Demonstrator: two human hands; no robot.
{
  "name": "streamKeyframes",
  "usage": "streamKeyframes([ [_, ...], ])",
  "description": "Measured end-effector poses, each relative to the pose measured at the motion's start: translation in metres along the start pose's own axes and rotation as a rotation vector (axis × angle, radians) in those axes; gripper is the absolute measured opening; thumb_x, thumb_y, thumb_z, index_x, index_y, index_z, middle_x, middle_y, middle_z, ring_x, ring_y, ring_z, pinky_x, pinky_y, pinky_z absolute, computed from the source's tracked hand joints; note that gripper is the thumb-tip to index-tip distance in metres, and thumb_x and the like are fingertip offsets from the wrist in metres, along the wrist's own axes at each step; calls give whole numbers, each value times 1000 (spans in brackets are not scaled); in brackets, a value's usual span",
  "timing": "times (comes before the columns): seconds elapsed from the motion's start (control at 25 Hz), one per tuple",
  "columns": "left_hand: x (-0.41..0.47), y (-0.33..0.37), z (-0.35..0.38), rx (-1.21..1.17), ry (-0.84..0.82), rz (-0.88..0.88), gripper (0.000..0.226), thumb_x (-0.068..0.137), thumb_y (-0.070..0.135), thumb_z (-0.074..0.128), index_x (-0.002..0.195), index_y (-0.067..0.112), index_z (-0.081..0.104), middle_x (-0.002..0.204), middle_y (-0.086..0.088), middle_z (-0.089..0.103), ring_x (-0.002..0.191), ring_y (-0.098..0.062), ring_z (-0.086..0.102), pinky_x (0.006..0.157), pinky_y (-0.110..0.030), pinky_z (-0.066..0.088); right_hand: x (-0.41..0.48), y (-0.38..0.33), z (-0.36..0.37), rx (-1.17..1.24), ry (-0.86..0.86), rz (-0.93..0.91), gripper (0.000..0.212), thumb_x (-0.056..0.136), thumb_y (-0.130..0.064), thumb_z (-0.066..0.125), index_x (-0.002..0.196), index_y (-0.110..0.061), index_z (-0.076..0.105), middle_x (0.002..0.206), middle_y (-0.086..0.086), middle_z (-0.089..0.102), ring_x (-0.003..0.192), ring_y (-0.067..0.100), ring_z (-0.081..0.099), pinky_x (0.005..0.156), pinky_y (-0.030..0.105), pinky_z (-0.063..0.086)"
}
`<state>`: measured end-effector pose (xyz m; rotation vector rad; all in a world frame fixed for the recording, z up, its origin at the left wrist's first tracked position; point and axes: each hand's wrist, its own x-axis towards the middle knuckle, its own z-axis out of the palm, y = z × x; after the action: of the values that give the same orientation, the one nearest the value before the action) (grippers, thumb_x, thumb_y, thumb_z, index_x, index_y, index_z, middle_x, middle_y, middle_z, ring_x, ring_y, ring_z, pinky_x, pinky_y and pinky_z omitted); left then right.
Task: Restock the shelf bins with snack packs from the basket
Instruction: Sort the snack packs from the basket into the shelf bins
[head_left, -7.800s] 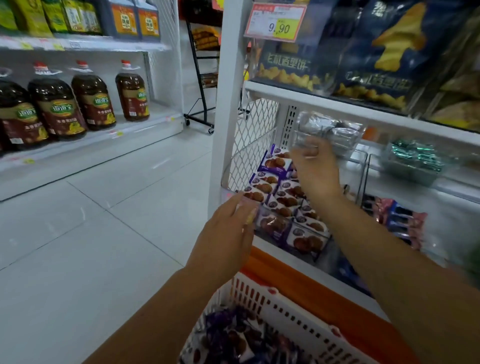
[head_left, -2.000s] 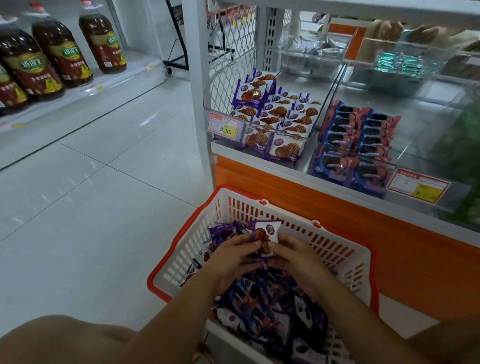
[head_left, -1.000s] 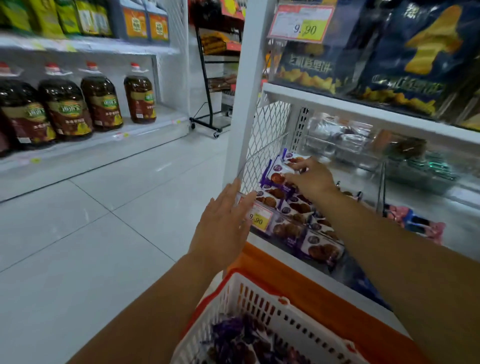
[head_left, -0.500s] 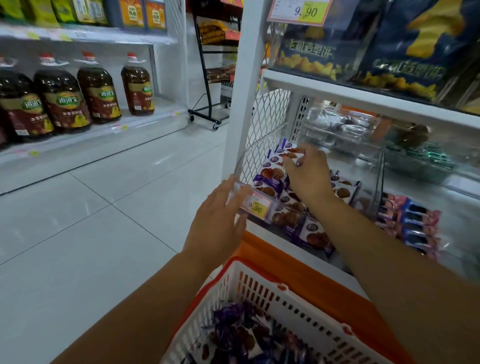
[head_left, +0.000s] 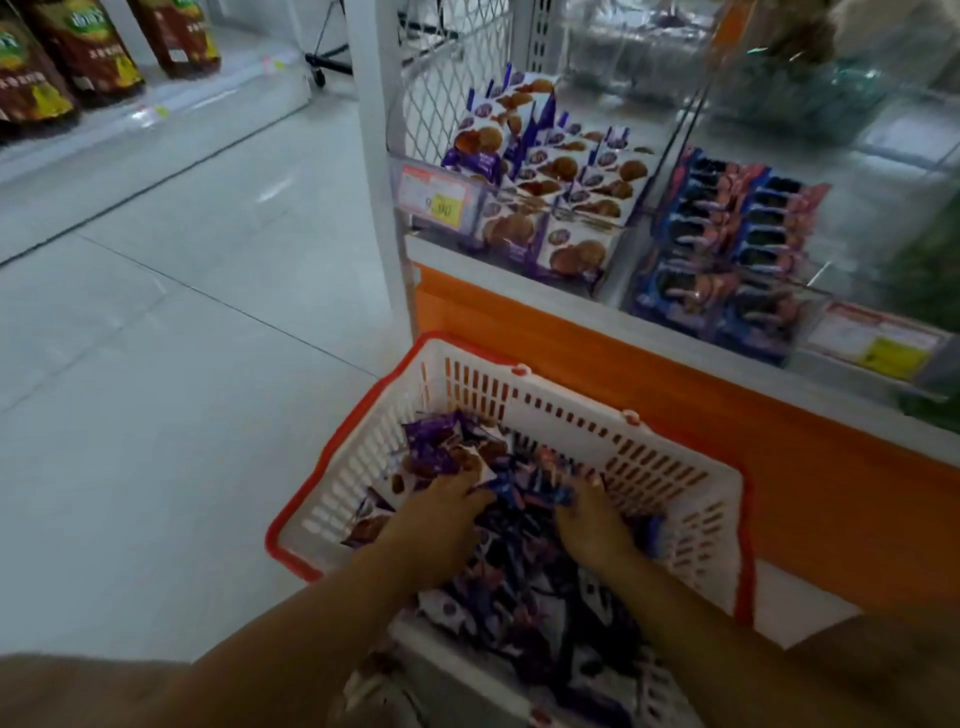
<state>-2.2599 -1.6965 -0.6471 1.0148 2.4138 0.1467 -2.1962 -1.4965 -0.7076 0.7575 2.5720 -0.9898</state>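
Note:
The white basket (head_left: 571, 410) with a red rim stands on the floor in front of the shelf and holds a pile of purple and blue snack packs (head_left: 436, 454). Both of my hands are down inside it. My left hand (head_left: 436, 525) has its fingers bent into the pile, and whether it grips a pack is hidden. My right hand (head_left: 592, 525) lies with its fingers stretched onto a blue pack (head_left: 535, 493). Above, the left shelf bin (head_left: 618, 228) holds purple cookie packs (head_left: 550, 171) behind a price tag (head_left: 439, 200).
A neighbouring bin holds blue and pink packs (head_left: 727, 234) with a second price tag (head_left: 878, 348). An orange shelf base (head_left: 779, 452) runs behind the basket. A white shelf post (head_left: 374, 156) rises at the left. Oil bottles (head_left: 88, 47) stand across the tiled aisle (head_left: 182, 338).
Both hands have come down from the cookie bin into the basket, and my view has dropped from the shelf to the basket. The cookie pack from my right hand stays in the bin.

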Motion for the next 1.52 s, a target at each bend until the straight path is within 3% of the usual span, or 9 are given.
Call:
streamKeyframes([
  [0.12,-14,2,30,116,-181,8,57,101,33,43,154,26,22,163,-4,8,148,-26,11,119,-43,16,-13,41,30,-116,-303,-41,15,95,-19,51,109,-16,57,108,9,57,83,21,56,78,36,50],
  [0.28,-7,-9,42,109,-217,-12,58,98,26,48,152,26,26,160,-1,19,144,-25,21,116,-40,27,-38,18,63,-48,-346,-142,55,90,-50,53,134,-16,48,136,12,45,121,32,48,99,38,45],
  [0.4,-5,-12,43,102,-226,-19,63,95,14,51,152,24,27,158,-2,22,144,-25,23,113,-42,33,-54,7,95,-169,-310,-77,90,76,-84,23,148,-30,29,157,6,15,139,32,29,113,42,32],
  [0.48,-5,-10,39,34,-207,-36,63,94,10,51,152,23,28,157,-4,25,143,-25,25,113,-41,33,-53,7,101,-90,-223,-98,61,90,-66,39,132,-25,53,146,9,36,127,28,44,105,37,41],
  [0.56,-6,-8,33,-84,-148,-59,63,94,11,53,152,23,29,155,-4,31,141,-24,30,113,-38,32,-46,4,90,128,-124,-91,21,95,-32,58,94,-14,69,103,5,59,89,17,58,81,28,46],
  [0.64,-8,-7,26,-245,-76,-91,63,94,14,55,151,23,30,152,-3,38,137,-21,38,111,-30,33,-43,-8,65,380,-124,-28,27,94,-22,61,73,-4,61,69,5,51,63,17,49,65,28,42],
  [0.96,-6,22,-23,-1384,-62,-388,38,96,19,61,133,21,55,111,6,62,101,-13,62,87,-30,56,-53,-30,-31,937,-186,112,27,95,-6,51,67,-5,51,65,16,62,71,33,60,87,53,52],
  [1.24,1,48,-41,-1498,-13,-264,22,91,11,65,111,20,68,113,-3,70,103,-17,68,86,-30,56,-72,-35,-70,1301,-201,30,23,95,-2,51,73,-6,57,52,9,54,52,17,59,86,36,52],
  [1.52,2,72,-68,-1435,70,-171,21,89,11,68,110,16,69,108,-5,72,95,-16,71,77,-28,57,-81,-37,-98,1139,-104,16,21,84,-22,68,97,-5,67,83,13,68,82,25,68,80,38,54],
])
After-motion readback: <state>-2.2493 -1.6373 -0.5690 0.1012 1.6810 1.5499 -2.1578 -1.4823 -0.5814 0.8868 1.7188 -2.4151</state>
